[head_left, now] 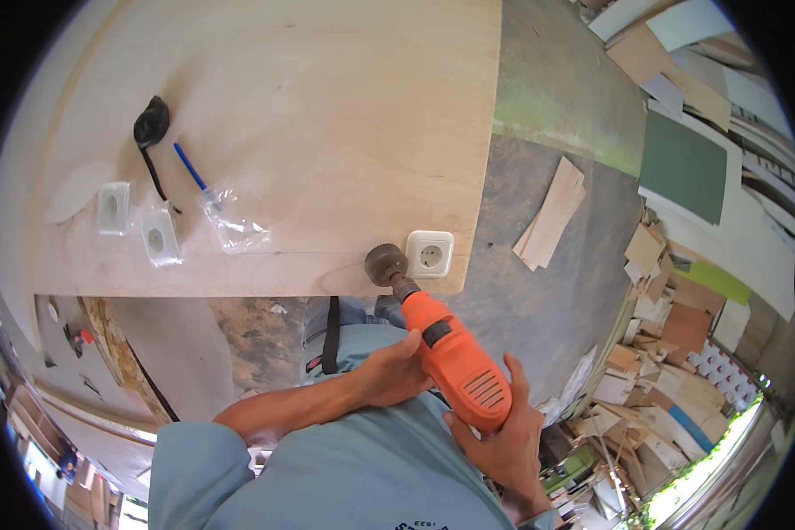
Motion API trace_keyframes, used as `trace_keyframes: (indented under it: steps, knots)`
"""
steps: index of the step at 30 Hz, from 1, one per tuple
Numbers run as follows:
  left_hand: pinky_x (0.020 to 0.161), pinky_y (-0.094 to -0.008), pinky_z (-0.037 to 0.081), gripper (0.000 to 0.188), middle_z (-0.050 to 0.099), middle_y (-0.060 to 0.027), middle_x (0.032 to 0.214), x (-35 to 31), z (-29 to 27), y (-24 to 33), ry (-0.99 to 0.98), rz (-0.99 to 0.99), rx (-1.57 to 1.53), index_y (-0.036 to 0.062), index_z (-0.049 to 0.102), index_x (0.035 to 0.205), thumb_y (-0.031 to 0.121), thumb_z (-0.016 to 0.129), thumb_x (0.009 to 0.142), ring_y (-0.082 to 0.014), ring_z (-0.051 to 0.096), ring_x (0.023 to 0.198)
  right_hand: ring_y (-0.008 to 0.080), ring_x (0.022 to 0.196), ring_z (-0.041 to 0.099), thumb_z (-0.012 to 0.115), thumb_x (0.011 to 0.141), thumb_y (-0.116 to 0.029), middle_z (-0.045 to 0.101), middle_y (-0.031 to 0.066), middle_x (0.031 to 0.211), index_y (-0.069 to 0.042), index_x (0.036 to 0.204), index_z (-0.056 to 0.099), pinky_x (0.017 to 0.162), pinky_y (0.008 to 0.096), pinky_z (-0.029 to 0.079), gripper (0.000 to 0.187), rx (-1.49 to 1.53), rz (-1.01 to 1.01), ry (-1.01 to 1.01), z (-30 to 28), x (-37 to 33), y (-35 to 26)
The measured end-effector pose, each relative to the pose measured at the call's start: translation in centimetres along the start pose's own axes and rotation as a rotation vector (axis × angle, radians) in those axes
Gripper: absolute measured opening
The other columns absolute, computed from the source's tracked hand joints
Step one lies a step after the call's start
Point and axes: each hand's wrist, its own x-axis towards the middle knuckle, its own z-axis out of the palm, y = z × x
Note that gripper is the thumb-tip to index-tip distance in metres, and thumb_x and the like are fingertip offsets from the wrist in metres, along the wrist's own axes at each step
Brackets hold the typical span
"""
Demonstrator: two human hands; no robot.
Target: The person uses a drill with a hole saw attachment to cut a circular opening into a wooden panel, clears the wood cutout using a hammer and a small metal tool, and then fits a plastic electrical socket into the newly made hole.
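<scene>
My right hand (514, 442) clasps the orange power drill's (458, 353) rear, my left hand (392, 369) its front; probably heavy, rigid, best held there, hole saw (385, 264) toward eleven o'clock.

A blue pen (189, 165) lies beside a black tape measure (153, 122). Rightward, thin wooden strips (552, 212) overlap on a stained grey surface (548, 314). Further off, a dark green panel (685, 166) lies above jumbled wood offcuts (673, 390).
</scene>
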Motion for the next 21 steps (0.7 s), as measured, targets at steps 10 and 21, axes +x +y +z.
trace_keyframes:
  steps: [10,21]
  knots:
    - [0.108,-0.0429,0.039,0.059,0.055,-0.0067,0.141,3.1,-1.6,-0.9,-0.181,0.215,0.056,0.0074,0.048,0.145,0.018,0.059,0.087,-0.0213,0.051,0.129,0.0378,0.106,0.069,0.088,0.078,-0.02,0.066,0.0236,0.117,-0.002,0.147,0.033,0.092,0.0433,0.053,0.09,-0.205,-0.347,-0.006,-3.7,5.2,-2.5]
    - [0.084,-0.0367,0.048,0.044,0.065,-0.0129,0.101,4.4,-14.7,-6.3,0.784,1.107,-0.043,-0.0056,0.062,0.12,0.023,0.063,0.086,-0.0242,0.063,0.091,0.0175,0.087,0.067,0.075,0.088,-0.011,0.065,0.0134,0.109,-0.003,0.139,0.042,0.061,0.0315,0.056,0.061,-0.209,-0.595,-0.445,-7.2,14.5,-8.3]
